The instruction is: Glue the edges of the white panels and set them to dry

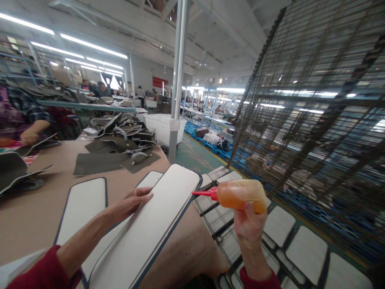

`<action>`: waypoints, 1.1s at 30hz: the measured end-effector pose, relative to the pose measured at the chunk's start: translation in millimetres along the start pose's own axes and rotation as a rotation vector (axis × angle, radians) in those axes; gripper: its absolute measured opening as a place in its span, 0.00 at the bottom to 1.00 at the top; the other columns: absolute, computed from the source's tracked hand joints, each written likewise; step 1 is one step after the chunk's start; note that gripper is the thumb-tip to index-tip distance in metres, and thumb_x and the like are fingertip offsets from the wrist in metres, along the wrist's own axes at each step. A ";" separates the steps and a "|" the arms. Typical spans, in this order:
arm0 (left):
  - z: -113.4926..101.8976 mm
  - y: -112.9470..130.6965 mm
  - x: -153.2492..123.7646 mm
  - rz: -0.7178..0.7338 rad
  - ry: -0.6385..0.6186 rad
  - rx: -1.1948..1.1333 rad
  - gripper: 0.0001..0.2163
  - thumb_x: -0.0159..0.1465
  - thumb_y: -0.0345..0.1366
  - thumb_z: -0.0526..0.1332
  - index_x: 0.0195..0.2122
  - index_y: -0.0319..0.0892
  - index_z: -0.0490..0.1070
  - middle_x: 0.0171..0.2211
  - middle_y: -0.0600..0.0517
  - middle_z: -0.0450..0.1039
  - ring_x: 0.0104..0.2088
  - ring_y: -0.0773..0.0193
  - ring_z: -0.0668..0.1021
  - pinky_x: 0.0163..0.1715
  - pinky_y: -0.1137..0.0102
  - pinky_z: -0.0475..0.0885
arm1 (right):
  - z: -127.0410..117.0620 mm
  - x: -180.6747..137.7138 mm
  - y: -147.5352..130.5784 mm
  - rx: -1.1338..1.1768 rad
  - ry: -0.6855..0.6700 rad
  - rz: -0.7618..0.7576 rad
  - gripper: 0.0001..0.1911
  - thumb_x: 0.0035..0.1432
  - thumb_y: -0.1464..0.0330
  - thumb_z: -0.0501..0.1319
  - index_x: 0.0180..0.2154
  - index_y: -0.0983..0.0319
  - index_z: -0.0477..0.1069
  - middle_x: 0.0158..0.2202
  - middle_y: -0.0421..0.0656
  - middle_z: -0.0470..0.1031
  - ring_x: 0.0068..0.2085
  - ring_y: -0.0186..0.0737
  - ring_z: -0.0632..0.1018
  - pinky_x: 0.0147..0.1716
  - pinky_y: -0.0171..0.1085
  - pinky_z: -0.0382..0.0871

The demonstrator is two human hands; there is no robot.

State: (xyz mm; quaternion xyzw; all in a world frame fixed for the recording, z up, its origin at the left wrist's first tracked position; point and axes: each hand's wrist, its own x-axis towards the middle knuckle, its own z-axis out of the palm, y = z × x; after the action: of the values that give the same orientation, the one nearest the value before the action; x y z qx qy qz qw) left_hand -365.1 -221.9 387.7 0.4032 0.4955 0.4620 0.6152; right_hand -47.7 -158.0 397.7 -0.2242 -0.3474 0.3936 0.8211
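Note:
My left hand (137, 199) grips the left edge of a long white panel (156, 212) with rounded corners and a dark blue border, fingers on its face. The panel is tilted above the table. In my right hand (251, 220) is a squeeze bottle (240, 194) of amber liquid, lying on its side. Its red nozzle (207, 194) points left, and the tip is at the panel's right edge. Beneath and left of that panel lie more of the same kind, one white panel (86, 204) at the left and another partly covered.
Dark grey-green cut pieces (111, 160) are heaped at the back of the brown table (57, 164). A co-worker's hand (30, 136) is at far left. Wire racks (300, 100) rise at right, with white panels (306, 249) lying on a rack below. A pole (174, 140) stands behind the table.

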 end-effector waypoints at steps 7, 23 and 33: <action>-0.2 -1.4 2.4 -0.002 0.003 0.012 0.23 0.51 0.45 0.72 0.46 0.39 0.77 0.39 0.45 0.82 0.34 0.58 0.82 0.32 0.72 0.74 | -3.5 -3.6 4.5 -0.058 -0.078 0.004 0.22 0.43 0.65 0.71 0.43 0.60 0.73 0.38 0.40 0.79 0.38 0.38 0.78 0.42 0.39 0.75; -1.4 -2.4 8.0 -0.013 0.046 0.004 0.24 0.47 0.47 0.74 0.42 0.37 0.78 0.34 0.47 0.82 0.29 0.63 0.80 0.27 0.75 0.72 | 6.9 -10.4 3.0 0.015 -0.142 0.135 0.25 0.38 0.64 0.73 0.42 0.60 0.75 0.36 0.42 0.81 0.36 0.40 0.81 0.37 0.36 0.77; -3.2 -3.9 12.7 -0.021 0.045 -0.054 0.24 0.47 0.46 0.73 0.41 0.35 0.77 0.34 0.44 0.82 0.31 0.58 0.81 0.29 0.71 0.74 | 4.6 -16.5 4.9 -0.036 -0.191 0.145 0.25 0.41 0.64 0.72 0.44 0.60 0.74 0.37 0.43 0.81 0.36 0.41 0.80 0.36 0.37 0.76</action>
State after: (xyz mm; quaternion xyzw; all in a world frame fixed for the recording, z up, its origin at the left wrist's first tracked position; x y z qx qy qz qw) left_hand -366.6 -210.4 380.3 0.3707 0.5009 0.4774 0.6194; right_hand -60.9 -167.9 391.0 -0.2249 -0.4137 0.4654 0.7495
